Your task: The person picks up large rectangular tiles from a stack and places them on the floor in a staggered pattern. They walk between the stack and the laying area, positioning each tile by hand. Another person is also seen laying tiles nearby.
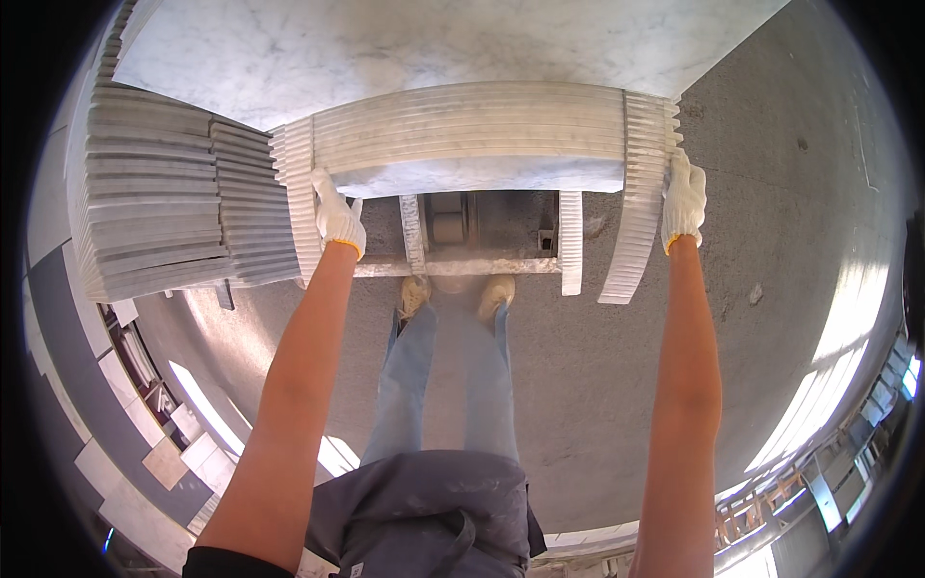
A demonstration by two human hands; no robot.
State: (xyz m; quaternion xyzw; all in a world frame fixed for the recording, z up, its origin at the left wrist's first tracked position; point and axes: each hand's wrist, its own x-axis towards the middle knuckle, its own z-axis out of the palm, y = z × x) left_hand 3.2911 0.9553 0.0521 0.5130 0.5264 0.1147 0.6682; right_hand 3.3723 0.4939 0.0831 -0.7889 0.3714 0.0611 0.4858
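A stack of white marble slabs (472, 125) with layered edges stands in front of me. Columns of narrow ribbed marble pieces flank it, a left column (300, 193) and a right column (638, 212). My left hand (339, 217), in a white knit glove with a yellow cuff, lies against the left column, fingers stretched and thumb apart. On the outer edge of the right column is my right hand (684, 197), gloved alike, its fingers bent around that edge. Some fingertips are hidden. Above the stack lies a large grey-veined marble slab (434, 43).
More stacked slabs (154, 193) stand at the left. Beneath the front stack runs a low support frame (462, 267), with my shoes (496, 294) close by. Tiles in several shades (164, 462) line the lower left. Concrete floor (771, 222) spreads to the right, with sunlit patches.
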